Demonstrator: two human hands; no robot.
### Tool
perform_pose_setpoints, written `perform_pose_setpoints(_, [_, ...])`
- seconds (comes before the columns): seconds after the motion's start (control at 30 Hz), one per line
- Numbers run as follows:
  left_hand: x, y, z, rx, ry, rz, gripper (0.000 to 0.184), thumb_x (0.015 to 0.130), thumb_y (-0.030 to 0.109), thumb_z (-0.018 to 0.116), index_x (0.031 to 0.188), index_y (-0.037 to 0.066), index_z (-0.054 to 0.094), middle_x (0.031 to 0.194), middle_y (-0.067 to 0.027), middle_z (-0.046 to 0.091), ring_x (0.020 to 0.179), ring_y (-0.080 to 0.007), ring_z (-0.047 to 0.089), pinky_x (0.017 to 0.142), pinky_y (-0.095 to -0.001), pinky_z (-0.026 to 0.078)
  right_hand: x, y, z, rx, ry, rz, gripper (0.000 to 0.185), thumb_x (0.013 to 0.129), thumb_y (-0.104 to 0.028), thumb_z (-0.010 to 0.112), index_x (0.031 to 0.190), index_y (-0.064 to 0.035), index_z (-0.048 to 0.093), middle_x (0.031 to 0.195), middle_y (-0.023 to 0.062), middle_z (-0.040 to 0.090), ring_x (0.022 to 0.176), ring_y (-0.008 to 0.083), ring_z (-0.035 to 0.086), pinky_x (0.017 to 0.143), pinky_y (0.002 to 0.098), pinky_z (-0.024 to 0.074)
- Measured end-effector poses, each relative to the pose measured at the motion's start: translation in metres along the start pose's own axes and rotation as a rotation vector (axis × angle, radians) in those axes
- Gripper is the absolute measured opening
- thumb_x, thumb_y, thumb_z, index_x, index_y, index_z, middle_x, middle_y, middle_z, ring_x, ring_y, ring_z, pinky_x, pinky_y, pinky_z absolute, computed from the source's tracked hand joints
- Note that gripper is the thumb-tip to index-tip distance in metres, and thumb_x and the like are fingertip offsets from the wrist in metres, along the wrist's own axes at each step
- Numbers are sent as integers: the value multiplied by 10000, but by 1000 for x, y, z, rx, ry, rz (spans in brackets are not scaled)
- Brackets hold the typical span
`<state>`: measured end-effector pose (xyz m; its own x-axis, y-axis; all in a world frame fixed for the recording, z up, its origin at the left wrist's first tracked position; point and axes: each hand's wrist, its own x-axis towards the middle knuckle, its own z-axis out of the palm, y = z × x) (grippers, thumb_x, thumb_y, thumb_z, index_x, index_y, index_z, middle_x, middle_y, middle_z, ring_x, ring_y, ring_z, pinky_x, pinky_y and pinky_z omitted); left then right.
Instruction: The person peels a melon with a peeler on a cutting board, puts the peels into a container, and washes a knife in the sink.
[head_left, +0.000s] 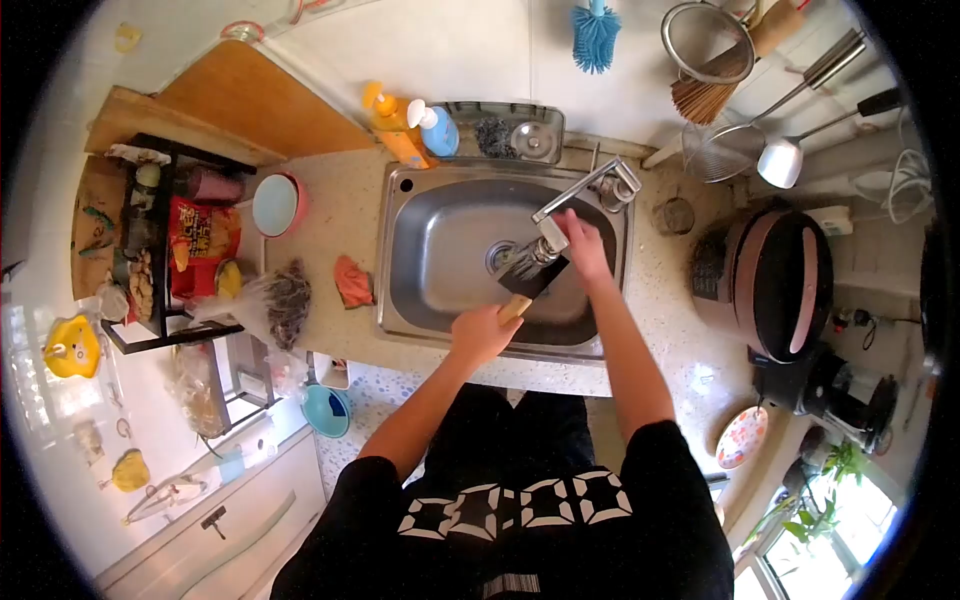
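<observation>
My left hand is closed around the pale wooden handle of a cleaver, at the near side of the steel sink. The dark, broad blade points up and to the right over the basin, under the spout. Water streams from the jointed metal faucet and splashes beside the blade. At the spout's right side is my right hand, its fingers bent against the faucet head; part of that grip is hidden.
Soap bottles and a caddy stand behind the sink. A rice cooker sits on the right; an orange cloth, a pink-rimmed bowl and a black rack are on the left. Utensils hang at upper right.
</observation>
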<state>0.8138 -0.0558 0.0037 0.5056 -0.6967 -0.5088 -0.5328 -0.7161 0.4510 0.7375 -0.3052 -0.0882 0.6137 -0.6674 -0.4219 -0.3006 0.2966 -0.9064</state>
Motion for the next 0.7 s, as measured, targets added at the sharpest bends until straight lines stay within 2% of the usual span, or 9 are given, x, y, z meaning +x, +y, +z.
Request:
perform_pose_setpoints(0.07, [9, 3, 7, -76, 21, -16, 456, 931, 526, 668, 973, 76, 726, 778, -105, 726, 729, -312, 715, 694, -473, 550, -50, -30, 27, 322, 38, 70, 713, 1062, -617, 450, 1259, 21, 701, 1119, 97, 742, 1057, 207, 646, 1013, 356, 460])
perform_pose_setpoints(0.13, [30, -5, 21, -397, -57, -120, 425, 936, 503, 673, 962, 84, 740, 735, -78, 700, 675, -248, 685, 705, -444, 566, -60, -23, 34, 412, 174, 134, 706, 1066, -616, 437, 1202, 12, 731, 1119, 96, 742, 1057, 198, 649, 997, 358, 468])
perform_pose_setpoints(0.27, [60, 19, 28, -1070, -232, -538, 352, 971, 470, 661, 973, 119, 687, 715, -6, 596, 639, -182, 608, 739, -416, 597, -92, -68, 36, 484, 151, 61, 747, 1078, -632, 372, 1111, 5, 763, 1063, 80, 750, 985, 179, 667, 917, 353, 511])
perform_pose_setpoints(0.3, [65, 23, 32, -1238, -257, -526, 286, 987, 417, 650, 996, 133, 684, 736, 5, 596, 631, -170, 597, 748, -405, 600, -96, -73, 36, 485, 150, 43, 755, 1080, -634, 360, 1111, 4, 762, 1049, 75, 752, 966, 177, 671, 904, 351, 517])
perform_pose_setpoints(0.37, [74, 32, 42, -1573, -314, -495, 158, 1018, 312, 630, 1040, 163, 677, 777, 26, 594, 616, -147, 574, 765, -384, 604, -102, -81, 37, 450, 168, 37, 780, 1085, -636, 330, 1107, 15, 758, 980, 64, 744, 800, 152, 651, 743, 304, 523])
perform_pose_setpoints(0.47, [90, 42, 67, -1743, -362, -317, 268, 1034, 258, 569, 1266, 136, 624, 1118, -16, 714, 916, -154, 684, 827, -322, 589, -111, -88, 34, 384, 178, 2, 771, 1088, -627, 337, 1110, 22, 753, 910, 53, 722, 646, 108, 583, 579, 255, 464])
perform_pose_setpoints(0.57, [104, 64, 65, -1949, -374, -364, 205, 1045, 173, 568, 1236, 199, 636, 929, 0, 678, 593, -100, 569, 597, -283, 548, -116, -96, 35, 408, 173, 21, 728, 1093, -601, 367, 1126, 22, 741, 852, 38, 696, 540, 73, 495, 470, 230, 376])
perform_pose_setpoints(0.6, [109, 63, 75, -1988, -363, -312, 215, 1045, 173, 567, 1246, 204, 637, 932, -4, 686, 582, -100, 574, 546, -270, 514, -115, -96, 35, 415, 164, 13, 710, 1094, -592, 378, 1132, 20, 738, 836, 34, 689, 519, 68, 472, 453, 229, 356])
perform_pose_setpoints(0.7, [132, 48, 117, -2063, -306, -198, 224, 1050, 195, 562, 1259, 211, 642, 912, -12, 695, 549, -97, 577, 425, -239, 425, -110, -77, 30, 422, 127, -33, 443, 1077, -399, 567, 1163, 5, 726, 932, 30, 729, 702, 74, 592, 619, 232, 469])
